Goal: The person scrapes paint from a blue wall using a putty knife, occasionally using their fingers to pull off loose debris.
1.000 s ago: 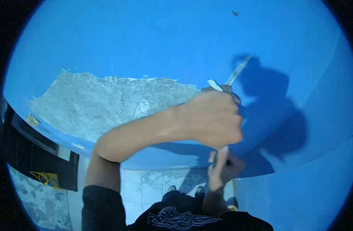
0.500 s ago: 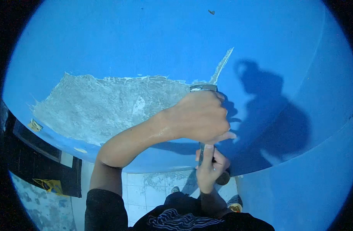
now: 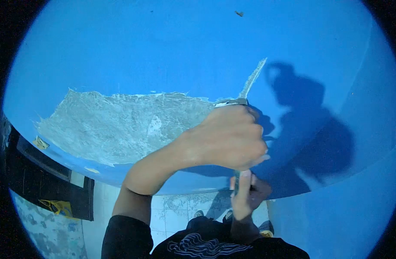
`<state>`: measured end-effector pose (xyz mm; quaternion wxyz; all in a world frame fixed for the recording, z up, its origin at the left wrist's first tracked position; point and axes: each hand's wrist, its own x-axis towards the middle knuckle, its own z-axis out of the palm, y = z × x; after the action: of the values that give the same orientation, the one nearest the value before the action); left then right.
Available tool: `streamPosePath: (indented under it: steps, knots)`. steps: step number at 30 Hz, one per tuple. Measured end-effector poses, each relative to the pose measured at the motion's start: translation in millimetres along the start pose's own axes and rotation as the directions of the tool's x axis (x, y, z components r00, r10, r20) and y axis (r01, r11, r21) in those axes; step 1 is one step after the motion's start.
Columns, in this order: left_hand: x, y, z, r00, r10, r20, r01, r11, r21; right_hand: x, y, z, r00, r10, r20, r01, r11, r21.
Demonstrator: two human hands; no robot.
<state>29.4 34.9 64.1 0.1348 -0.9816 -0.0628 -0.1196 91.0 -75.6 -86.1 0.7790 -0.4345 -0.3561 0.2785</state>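
A scraper with a wide metal blade is pressed to the blue wall, its edge at the foot of a narrow scraped streak. My left hand is closed around the tool just below the blade, knuckles facing me, its thumb jutting to the right. Lower down, my right hand grips the scraper's dark handle, with the thumb laid along it. Left of the blade spreads a large bare grey patch with a ragged upper edge.
Yellow paper or cloth lies on dark furniture at the lower left. Pale floor tiles show below. A container stands by my feet, partly hidden. My shadow falls on the wall at right.
The view has shifted slightly, moving the wall marks downward. My right hand and the handle have swung a little to the right, and the blade now sits more tilted. Both hands keep their hold.
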Motion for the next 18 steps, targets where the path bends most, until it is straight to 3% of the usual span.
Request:
streamPosePath:
  steps: [2,4,5,8,10,13,14,16,17,18]
  knots:
    - [-1,-1,1,0.999,0.004,-0.054,-0.004,1.000,-0.001,3,3,-3,0.996,0.087,0.018,-0.085,0.993,-0.087]
    - [-4,-5,6,0.998,0.048,0.044,-0.052,0.992,0.113,-3,26,9,0.969,-0.230,-0.086,0.206,0.953,-0.222]
    - [-3,-5,6,0.998,0.056,0.041,-0.060,0.993,0.106,0,20,16,0.975,-0.221,0.002,0.218,0.957,-0.190]
    - [-2,-8,5,0.990,0.100,0.100,-0.112,0.986,0.126,0,18,11,0.977,-0.212,-0.013,0.206,0.961,-0.186]
    - [-3,-6,16,0.996,0.035,-0.081,-0.030,0.997,0.067,13,9,-4,0.990,-0.135,-0.030,0.126,0.972,-0.198]
    - [3,-3,21,0.985,-0.005,-0.172,0.014,0.999,0.051,30,4,-22,1.000,-0.012,0.000,0.012,0.996,-0.085]
    - [3,-3,18,0.984,-0.001,-0.180,0.010,0.999,0.048,24,12,-19,1.000,-0.017,-0.003,0.017,0.996,-0.093]
    - [-1,-8,9,0.996,0.087,-0.021,-0.085,0.991,0.106,5,26,-4,0.986,0.142,-0.088,-0.137,0.989,0.057]
    - [2,-7,10,0.995,0.095,-0.019,-0.093,0.991,0.100,7,7,6,0.988,-0.151,-0.021,0.145,0.973,-0.180]
    - [2,-7,11,0.996,0.085,-0.014,-0.083,0.991,0.101,8,8,2,0.989,-0.144,-0.024,0.137,0.974,-0.182]
